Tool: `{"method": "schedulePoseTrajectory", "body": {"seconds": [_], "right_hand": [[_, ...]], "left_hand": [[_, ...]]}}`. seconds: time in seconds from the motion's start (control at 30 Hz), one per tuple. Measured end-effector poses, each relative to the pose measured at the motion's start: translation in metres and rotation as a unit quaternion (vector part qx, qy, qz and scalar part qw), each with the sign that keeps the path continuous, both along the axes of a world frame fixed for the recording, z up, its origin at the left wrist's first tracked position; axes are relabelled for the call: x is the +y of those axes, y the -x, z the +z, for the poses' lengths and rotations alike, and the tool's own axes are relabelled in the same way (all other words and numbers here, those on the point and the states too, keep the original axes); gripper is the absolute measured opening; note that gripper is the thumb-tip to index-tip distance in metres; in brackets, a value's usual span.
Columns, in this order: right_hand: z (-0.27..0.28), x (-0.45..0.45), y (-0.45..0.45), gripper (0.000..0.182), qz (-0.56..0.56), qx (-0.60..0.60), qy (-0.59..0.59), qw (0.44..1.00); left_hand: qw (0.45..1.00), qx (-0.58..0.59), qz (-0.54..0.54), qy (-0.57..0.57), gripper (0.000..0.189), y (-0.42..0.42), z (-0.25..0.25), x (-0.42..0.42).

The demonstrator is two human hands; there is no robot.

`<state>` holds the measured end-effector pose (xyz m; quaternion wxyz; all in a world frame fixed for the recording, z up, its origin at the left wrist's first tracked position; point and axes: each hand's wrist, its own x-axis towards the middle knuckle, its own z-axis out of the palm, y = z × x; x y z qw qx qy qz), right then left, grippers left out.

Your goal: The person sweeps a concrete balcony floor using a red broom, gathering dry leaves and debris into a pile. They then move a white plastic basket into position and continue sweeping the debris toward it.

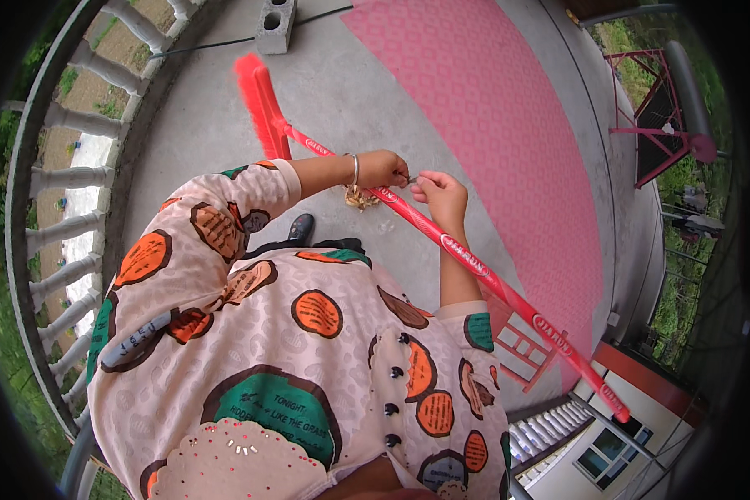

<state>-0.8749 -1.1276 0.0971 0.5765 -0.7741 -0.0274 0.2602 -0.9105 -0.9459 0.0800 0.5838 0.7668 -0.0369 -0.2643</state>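
Observation:
My left hand (385,167), with a silver bangle at the wrist, is curled, its fingertips pinched together. My right hand (441,190) meets it from the right, thumb and forefinger pinched. Between the fingertips is a small, thin dark thing (411,180), too small to name. A red broom slants across the view. Its handle (506,290) passes beneath my left wrist and over my right forearm. The bristled broom head (264,106) is at the upper left. Past my left wrist, a small heap of dry brown leaves or scraps (360,197) lies on the concrete floor.
A white balustrade (69,178) curves along the left. At the top stands a hollow concrete block (275,28) by a dark cable. Pink patterned flooring (494,125) spreads to the right. A reddish wooden stool or frame (528,344) is partly behind the handle. My shoe (301,227) shows below.

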Motion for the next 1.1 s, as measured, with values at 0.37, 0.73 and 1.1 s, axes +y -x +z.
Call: {"method": "schedulePoseTrajectory", "body": {"seconds": [0.37,0.73,1.1], "right_hand": [[0.033,0.008,0.022,0.05,0.17,-0.38,0.018,0.909],[-0.003,0.022,0.019,0.019,0.054,0.081,-0.093,0.991],[0.0,0.043,0.015,0.016,-0.01,0.132,-0.079,0.988]], "left_hand": [[0.997,0.051,-0.046,0.032,0.019,-0.02,0.017,0.035],[0.955,0.14,0.024,0.262,0.023,-0.02,0.012,0.019],[0.932,0.186,0.081,0.299,0.023,-0.01,0.02,0.019]]}}
